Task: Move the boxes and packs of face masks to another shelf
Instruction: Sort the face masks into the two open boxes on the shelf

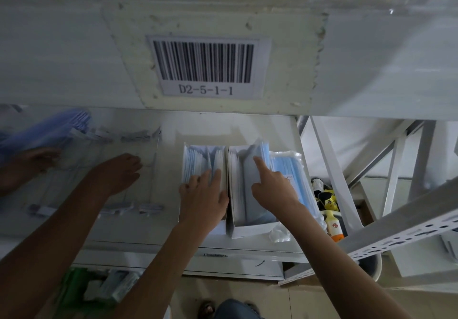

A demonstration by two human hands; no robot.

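Our left hand (202, 194) lies flat on one open mask box (198, 169); right hand (270, 187), forefinger out, touches the next (244, 189). Light, crushable card: grip the sides.

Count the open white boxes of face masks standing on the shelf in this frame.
2: the left box under the left hand, and the right box beside it, touched by the right hand. Others may be hidden.

2 open boxes of face masks, left box (198, 167) and right box (247, 189), 1 plastic-wrapped pack (292, 169) at 3 o'clock of them; 4 hands; 1 barcode label (207, 67) at 12 o'clock.
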